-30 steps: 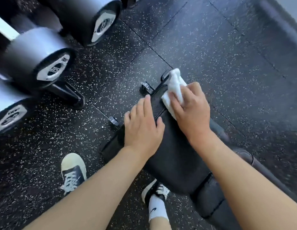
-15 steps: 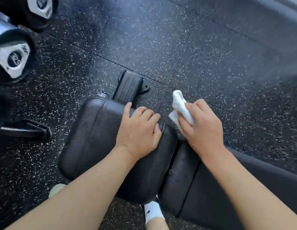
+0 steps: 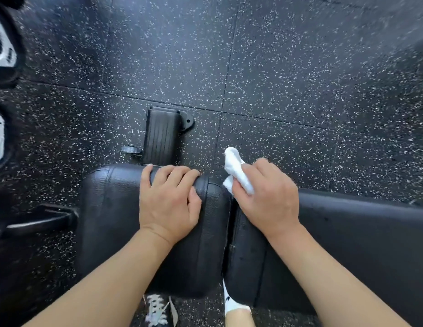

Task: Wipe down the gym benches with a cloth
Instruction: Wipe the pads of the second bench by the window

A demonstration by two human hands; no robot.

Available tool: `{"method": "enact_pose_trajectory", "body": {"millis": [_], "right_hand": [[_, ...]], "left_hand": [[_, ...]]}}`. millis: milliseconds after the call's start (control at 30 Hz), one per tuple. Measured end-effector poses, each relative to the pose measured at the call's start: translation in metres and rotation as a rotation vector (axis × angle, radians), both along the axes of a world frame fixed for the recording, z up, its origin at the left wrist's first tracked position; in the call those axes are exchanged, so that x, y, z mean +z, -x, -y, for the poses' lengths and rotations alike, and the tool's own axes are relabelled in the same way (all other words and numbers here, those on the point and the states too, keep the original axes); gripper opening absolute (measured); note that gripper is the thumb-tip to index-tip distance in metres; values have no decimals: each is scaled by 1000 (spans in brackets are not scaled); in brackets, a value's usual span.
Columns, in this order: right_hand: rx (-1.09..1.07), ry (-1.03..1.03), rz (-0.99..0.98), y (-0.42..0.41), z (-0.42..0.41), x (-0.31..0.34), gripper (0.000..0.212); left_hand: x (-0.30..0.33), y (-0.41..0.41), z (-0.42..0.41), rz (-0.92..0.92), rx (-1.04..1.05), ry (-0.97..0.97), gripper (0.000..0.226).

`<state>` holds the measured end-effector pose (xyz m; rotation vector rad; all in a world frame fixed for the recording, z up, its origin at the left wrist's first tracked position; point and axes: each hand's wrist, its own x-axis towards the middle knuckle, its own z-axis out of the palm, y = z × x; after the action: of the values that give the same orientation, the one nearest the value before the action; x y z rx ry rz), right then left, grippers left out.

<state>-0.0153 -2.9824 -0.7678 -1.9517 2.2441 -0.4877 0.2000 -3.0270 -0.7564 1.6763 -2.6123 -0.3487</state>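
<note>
gym, speckled black rubber floor [image 3: 288, 74], padded bench [image 3: 116, 220], racked dumbbells [image 3: 4, 50]

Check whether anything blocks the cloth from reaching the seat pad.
The left hand rests on the seat pad, its fingers curled over the far edge. The cloth, gripped by the right hand, sits by the gap between pads; the rest looks clear.
</note>
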Motion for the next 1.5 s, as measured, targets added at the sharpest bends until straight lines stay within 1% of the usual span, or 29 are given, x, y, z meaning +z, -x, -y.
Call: {"method": "enact_pose_trajectory", "body": {"millis": [200, 400, 533, 633, 700, 767, 867, 933, 1000, 1100, 1167, 1267, 1367, 1433, 1500], "right_hand": [[-33, 13, -5, -1, 0, 5, 15], [-66, -28, -44, -4, 0, 6, 20], [-79, -81, -90, -8, 2, 16, 22], [-71, -148, -113, -11, 5, 16, 24], [-78, -158, -125, -12, 4, 15, 24], [-87, -167, -139, -13, 4, 15, 27], [-155, -184, -158, -20, -1, 18, 29], [-174, -143, -124, -32, -19, 24, 24], [-140, -74, -33, -48, -53, 31, 17], [-67, -24, 95, -66, -119, 37, 31], [4, 4, 135, -65, -160, 34, 35], [155, 19, 133, -49, -193, 28, 28], [244, 91, 53, -19, -179, 21, 18], [228, 120, 15, 3, -148, 17, 18], [177, 136, 23, 17, -114, 17, 17]], "left_hand": [[1, 1, -1, -15, 4, 20, 36], [0, 1, -4, -23, 7, 39, 33], [2, 0, -6, -26, 26, 0, 40], [0, -2, -7, -16, -11, 4, 44], [-1, -3, -8, -20, -53, -6, 45], [1, 1, -25, -22, -79, 1, 51], [5, 4, -82, -70, 4, -3, 64], [2, -2, -122, -71, 12, -5, 66], [0, -9, -141, -80, -4, -15, 66], [-2, -10, -143, -95, 6, 0, 65], [-3, -8, -143, -89, 7, 18, 64], [-6, -7, -146, -75, 10, 74, 65], [-7, -6, -145, -85, 18, 120, 65], [-8, -5, -144, -111, 24, 157, 65], [-9, -5, -146, -137, 26, 174, 65]]}}
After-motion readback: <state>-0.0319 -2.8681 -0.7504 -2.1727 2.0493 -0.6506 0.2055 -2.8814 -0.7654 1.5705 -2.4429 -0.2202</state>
